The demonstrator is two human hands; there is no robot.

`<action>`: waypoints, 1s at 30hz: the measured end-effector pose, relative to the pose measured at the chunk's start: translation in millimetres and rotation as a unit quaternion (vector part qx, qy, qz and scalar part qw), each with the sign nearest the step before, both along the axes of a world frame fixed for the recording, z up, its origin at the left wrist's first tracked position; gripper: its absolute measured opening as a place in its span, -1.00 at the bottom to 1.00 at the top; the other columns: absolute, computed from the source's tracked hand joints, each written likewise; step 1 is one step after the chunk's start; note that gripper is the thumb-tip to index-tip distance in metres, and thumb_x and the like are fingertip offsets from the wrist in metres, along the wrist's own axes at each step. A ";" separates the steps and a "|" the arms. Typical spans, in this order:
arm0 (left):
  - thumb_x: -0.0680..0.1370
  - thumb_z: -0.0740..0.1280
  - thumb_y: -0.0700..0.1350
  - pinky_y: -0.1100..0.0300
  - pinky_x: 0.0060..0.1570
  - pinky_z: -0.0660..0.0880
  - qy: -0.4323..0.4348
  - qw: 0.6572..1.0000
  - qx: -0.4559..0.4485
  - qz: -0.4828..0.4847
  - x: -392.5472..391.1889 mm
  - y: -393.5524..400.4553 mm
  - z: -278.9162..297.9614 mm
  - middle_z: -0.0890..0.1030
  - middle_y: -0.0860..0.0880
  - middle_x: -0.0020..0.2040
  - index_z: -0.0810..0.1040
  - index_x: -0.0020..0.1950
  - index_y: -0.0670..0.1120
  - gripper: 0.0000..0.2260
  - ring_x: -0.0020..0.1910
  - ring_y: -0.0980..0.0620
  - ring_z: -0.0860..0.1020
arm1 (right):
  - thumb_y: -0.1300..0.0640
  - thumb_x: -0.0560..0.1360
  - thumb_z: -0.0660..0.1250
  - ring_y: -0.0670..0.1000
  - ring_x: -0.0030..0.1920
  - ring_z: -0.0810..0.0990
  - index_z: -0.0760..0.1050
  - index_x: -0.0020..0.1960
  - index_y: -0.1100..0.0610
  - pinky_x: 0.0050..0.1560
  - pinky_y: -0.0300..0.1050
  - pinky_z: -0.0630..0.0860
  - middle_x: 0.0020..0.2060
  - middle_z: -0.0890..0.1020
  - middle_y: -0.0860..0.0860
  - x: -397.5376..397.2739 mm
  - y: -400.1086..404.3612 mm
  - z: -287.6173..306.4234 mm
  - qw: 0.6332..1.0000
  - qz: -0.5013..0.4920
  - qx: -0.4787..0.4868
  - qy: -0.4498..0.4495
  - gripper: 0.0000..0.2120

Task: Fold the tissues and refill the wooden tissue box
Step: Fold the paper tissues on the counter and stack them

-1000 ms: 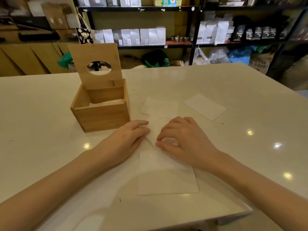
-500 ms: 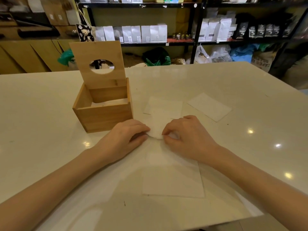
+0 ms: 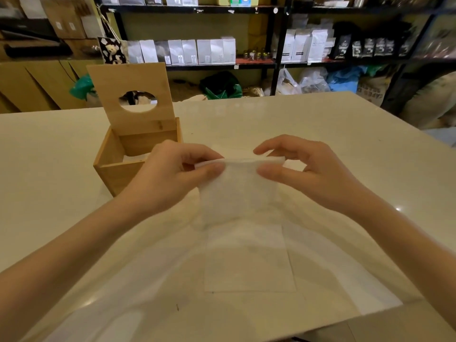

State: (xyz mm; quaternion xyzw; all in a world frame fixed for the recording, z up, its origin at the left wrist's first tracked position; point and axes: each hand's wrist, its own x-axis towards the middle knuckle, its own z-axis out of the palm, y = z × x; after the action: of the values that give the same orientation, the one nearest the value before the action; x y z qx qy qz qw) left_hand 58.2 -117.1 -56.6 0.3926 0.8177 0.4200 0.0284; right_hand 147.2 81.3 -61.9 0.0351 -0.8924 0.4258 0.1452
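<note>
Presently pinched: fingers (image 3: 209,166) of left hand (image 3: 170,176) closed on upper left corner of tissue (image 3: 237,193), thumb under, forefinger over. Fingers (image 3: 269,172) of right hand (image 3: 311,171) closed on upper right corner, remaining digits spread loose above. Tissue lifted clear at top edge, hanging toward near edge of tabletop (image 3: 345,134), lower part blurred, contact with surface not determinable. Flat tissue (image 3: 249,262) lying below, near the near edge, square to it. Wooden tissue box (image 3: 116,169) toward left far side of tabletop, just beside left hand, lid (image 3: 133,95) upright with oval opening, white stack partly visible inside.

Risks, judged: tearing if corners pulled apart too hard, sheet being thin; uneven fold if edges brought together askew; snagging on box rim or upright lid during loading; flat tissue dragged out of place by trailing edge.
</note>
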 end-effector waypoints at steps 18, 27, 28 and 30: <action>0.40 0.40 -0.16 0.29 -0.60 0.47 -0.359 0.930 -0.076 -0.029 21.9 -7.6 -44.9 0.63 -0.16 -0.41 0.66 -0.15 -0.17 -0.89 -0.57 0.05 0.53 | 0.08 0.44 0.37 -0.17 -0.55 0.37 0.52 -0.49 0.06 -0.43 -0.40 0.29 -0.62 0.49 -0.12 42.1 -0.6 -25.3 0.964 0.035 -0.056 -0.258 -0.68; 0.41 0.41 -0.19 0.28 -0.64 0.45 -0.314 0.948 -0.048 0.009 20.5 -5.3 -57.0 0.53 -0.02 -0.58 0.63 -0.12 -0.17 -0.91 -0.65 0.08 0.47 | 0.09 0.39 0.41 -0.14 -0.48 0.43 0.55 -0.38 0.19 -0.38 -0.28 0.32 -0.55 0.56 -0.05 37.6 -0.1 -39.8 0.974 -0.009 0.023 -0.224 -0.77; 0.41 0.41 -0.19 0.28 -0.64 0.45 -0.313 0.949 -0.047 0.010 20.2 -5.9 -57.6 0.53 -0.02 -0.58 0.63 -0.12 -0.17 -0.91 -0.65 0.07 0.47 | 0.11 0.37 0.42 -0.15 -0.49 0.43 0.56 -0.37 0.12 -0.37 -0.27 0.34 -0.55 0.54 -0.06 36.8 -0.7 -40.9 0.975 -0.013 0.031 -0.220 -0.83; 0.41 0.41 -0.20 0.27 -0.64 0.44 -0.315 0.948 -0.043 0.013 19.9 -7.2 -57.8 0.52 -0.03 -0.59 0.63 -0.11 -0.16 -0.91 -0.65 0.06 0.46 | 0.13 0.34 0.45 -0.15 -0.48 0.43 0.57 -0.29 0.05 -0.33 -0.20 0.41 -0.52 0.53 -0.06 35.3 -2.0 -44.0 0.978 -0.025 0.041 -0.204 -0.93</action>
State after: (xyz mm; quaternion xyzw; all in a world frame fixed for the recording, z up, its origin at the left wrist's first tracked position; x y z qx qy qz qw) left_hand 78.1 -124.3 -114.4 0.2284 0.7895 0.4868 0.2960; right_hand 182.5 79.2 -105.9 -0.0692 -0.9206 0.3830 -0.0311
